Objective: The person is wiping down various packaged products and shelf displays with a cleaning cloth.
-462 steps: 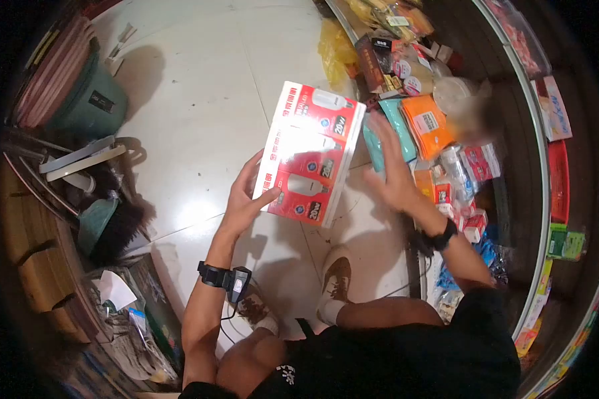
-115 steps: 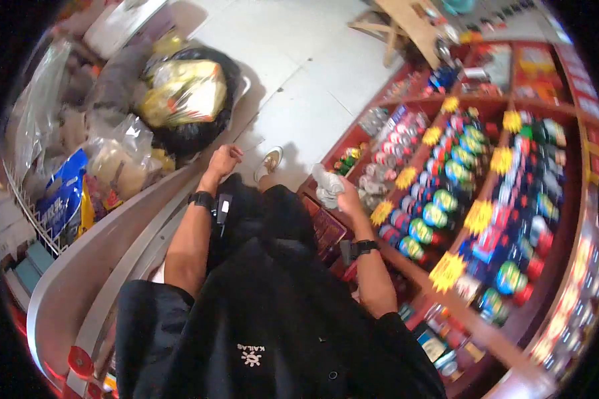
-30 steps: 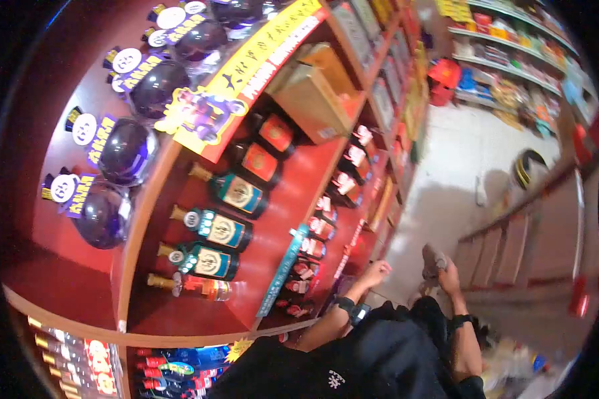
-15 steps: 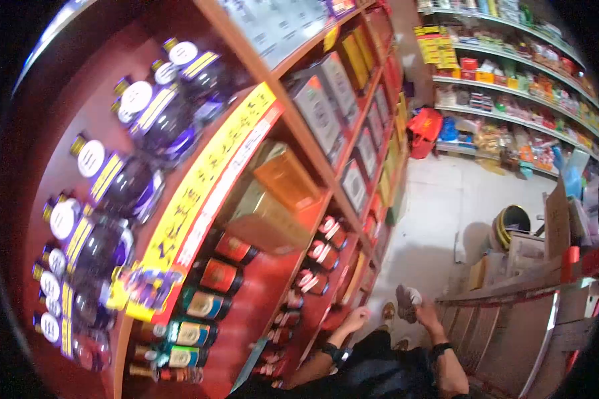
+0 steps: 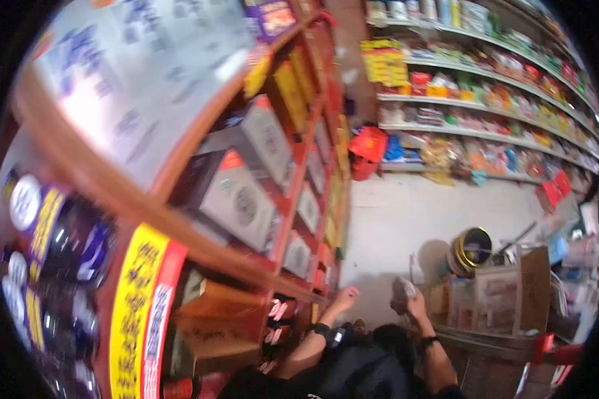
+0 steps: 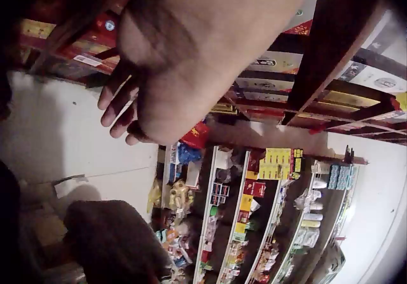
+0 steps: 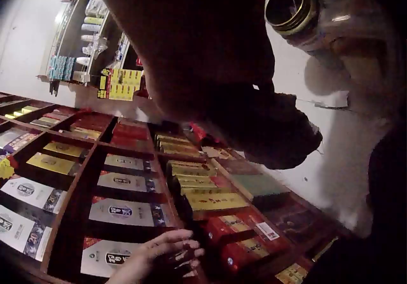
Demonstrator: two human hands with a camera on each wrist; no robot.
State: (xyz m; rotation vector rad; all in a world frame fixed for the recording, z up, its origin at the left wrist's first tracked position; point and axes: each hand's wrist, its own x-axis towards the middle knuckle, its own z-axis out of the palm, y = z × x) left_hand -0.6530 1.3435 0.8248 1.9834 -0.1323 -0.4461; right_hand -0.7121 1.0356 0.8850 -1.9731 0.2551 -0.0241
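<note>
In the head view the right hand [image 5: 416, 307] grips a crumpled grey-brown cloth-like bundle [image 5: 400, 296], which hangs at its left side. The right wrist view shows that bundle [image 7: 286, 134] dark and in shadow below the hand [image 7: 210, 55]; its exact nature is hard to tell. My left hand [image 5: 345, 299] is held beside the shelving with nothing in it, fingers loosely bent. Seen in the left wrist view, the fingers of the left hand [image 6: 172, 74] hang relaxed and touch nothing.
Wooden shelving [image 5: 213, 243] with boxed goods and dark round bottles [image 5: 66, 239] runs along the left. Curved metal shelves [image 5: 472, 130] of packets stand at the back, a red bag [image 5: 367, 151] at their left end. A black-and-yellow bucket [image 5: 471, 251] and cartons [image 5: 499, 299] are at the right.
The view has moved forward along the wooden shelving, and the back shelves and bucket appear nearer. Earlier, a red-and-white box was in the hands; now the right hand still holds the bundle seen since.
</note>
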